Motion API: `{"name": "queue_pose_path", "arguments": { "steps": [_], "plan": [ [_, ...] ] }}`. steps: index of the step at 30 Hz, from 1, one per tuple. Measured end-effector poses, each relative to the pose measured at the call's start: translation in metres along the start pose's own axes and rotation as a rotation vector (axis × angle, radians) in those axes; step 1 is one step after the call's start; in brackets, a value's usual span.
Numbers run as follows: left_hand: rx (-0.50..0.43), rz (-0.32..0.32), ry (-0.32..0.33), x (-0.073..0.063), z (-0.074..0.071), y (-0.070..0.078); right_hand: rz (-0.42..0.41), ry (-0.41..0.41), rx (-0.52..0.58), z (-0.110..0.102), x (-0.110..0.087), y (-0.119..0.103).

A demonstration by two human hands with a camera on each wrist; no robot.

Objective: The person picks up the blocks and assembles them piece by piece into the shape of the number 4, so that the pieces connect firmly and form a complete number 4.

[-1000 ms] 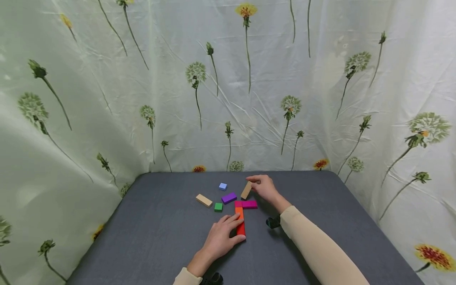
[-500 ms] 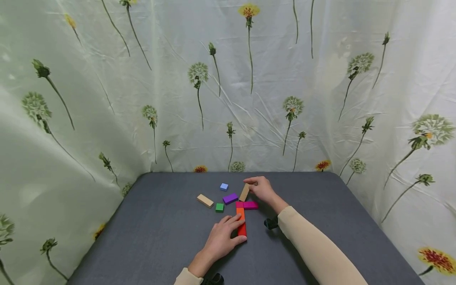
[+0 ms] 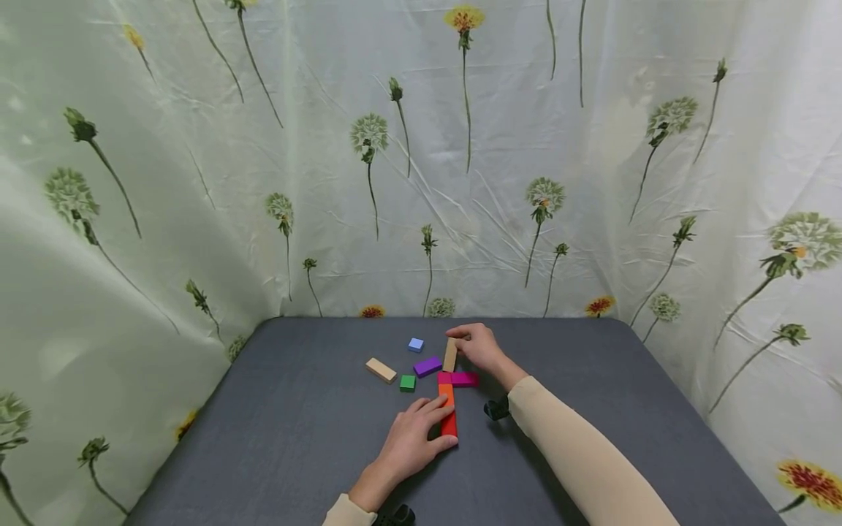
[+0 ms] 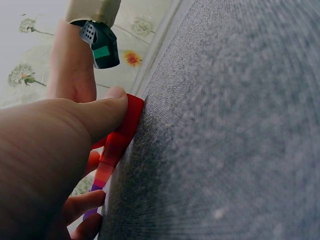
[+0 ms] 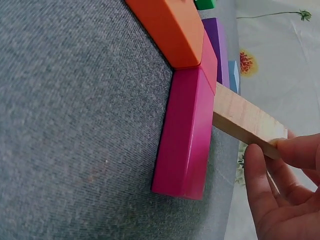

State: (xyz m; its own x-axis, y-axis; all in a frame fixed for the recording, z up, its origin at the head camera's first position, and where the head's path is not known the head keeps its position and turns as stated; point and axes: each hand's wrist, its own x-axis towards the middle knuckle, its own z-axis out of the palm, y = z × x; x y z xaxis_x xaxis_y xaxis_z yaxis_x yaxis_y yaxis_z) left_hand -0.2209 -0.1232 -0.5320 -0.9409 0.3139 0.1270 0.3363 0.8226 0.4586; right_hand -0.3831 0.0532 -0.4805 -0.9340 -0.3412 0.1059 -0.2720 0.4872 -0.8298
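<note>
In the head view, a line of blocks lies on the dark grey table: a red block (image 3: 449,426) nearest, then an orange one (image 3: 446,391) and a small pinkish-red one (image 3: 444,378). A magenta block (image 3: 465,380) extends right from the far end. My left hand (image 3: 409,437) holds the red block, thumb at its near end, fingers along the line's left side. Beyond the line, my right hand (image 3: 481,347) pinches a plain wooden block (image 5: 245,115) by its far end between thumb and fingers. That block's near end is right at the pinkish-red block.
Left of the line lie a purple block (image 3: 427,367), a green cube (image 3: 408,383), another plain wooden block (image 3: 381,370) and a light blue block (image 3: 416,345). A flower-printed curtain (image 3: 316,183) hangs behind the table and at both sides.
My right hand has shifted slightly left and turned the wooden block from a slant to nearly in line with the row, its near end now at the pinkish-red block. My left hand stays put.
</note>
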Motion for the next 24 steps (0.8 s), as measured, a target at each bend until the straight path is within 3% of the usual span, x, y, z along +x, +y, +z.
{"name": "queue_pose_path", "arguments": {
  "steps": [24],
  "plan": [
    [0.003,-0.017,-0.017,-0.001,-0.001,0.001,0.075,0.004,0.016,0.012,0.008,0.006]
  ]
}}
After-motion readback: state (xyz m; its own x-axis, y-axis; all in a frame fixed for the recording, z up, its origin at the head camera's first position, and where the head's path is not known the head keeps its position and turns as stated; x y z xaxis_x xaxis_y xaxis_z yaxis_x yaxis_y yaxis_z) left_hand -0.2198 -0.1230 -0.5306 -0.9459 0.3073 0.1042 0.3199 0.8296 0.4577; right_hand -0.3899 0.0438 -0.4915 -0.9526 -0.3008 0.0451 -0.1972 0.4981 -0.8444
